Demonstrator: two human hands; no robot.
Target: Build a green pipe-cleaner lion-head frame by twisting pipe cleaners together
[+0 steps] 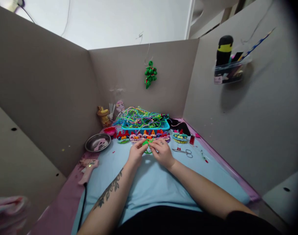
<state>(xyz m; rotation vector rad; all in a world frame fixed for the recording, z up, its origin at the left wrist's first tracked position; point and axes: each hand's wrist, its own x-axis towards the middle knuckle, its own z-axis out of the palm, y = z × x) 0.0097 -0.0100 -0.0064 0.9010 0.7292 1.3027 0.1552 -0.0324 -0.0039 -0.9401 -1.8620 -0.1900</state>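
Note:
Between both hands, just above the blue cloth, is a bright green pipe cleaner [148, 151], bent into a curved shape. My left hand [137, 151] pinches it from the left with thumb and fingers. From the right, my right hand [162, 152] pinches the same green piece close to the left fingertips. Fingers cover part of it, so its full shape is hidden. Behind the hands stands a row of several colourful pipe-cleaner figures [123, 137]. A blue-and-yellow figure [180, 137] sits right of them. Metal scissors [188, 153] lie to the right of my right hand.
A blue tray [146, 128] heaped with pipe cleaners [141, 117] stands at the back. On the left are a metal bowl [98, 142] and a pink glue gun [88, 170] with a black cord. Panels enclose the table; a green ornament [150, 74] hangs from the back one.

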